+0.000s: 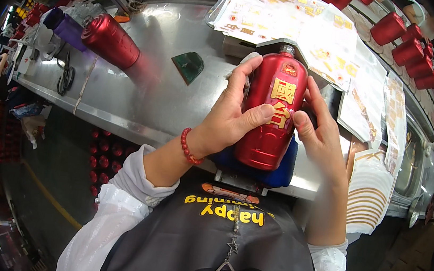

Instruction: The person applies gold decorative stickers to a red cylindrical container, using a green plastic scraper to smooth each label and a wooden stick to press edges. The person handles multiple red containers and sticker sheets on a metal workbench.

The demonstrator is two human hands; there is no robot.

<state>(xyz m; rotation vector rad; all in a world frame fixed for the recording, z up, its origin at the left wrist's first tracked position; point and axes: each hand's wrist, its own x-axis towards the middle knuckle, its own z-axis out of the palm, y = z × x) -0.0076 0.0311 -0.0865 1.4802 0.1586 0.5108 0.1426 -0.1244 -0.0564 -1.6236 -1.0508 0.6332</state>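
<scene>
"Where is the red bottle (277, 104) sitting?"

"Mid-view, facing up, its neck pointing to twelve o'clock, its base lying over a blue cloth (282, 179) at six."

"And the grips?"

"Both are cupping it: the left hand (230, 115) is wrapping its nine o'clock side, thumb touching the gold lettering (284, 92); the right hand (325, 133) is lightly holding the three o'clock edge."

"How far along?"

"The lettering is seemingly sitting in place already. Label sheets (273, 14) toward twelve are carrying more gold pieces; whether this bottle is needing any, I can't tell."

"Elsewhere?"

"A green scraper (188, 67) is lying toward ten on the table (159, 28)."
</scene>
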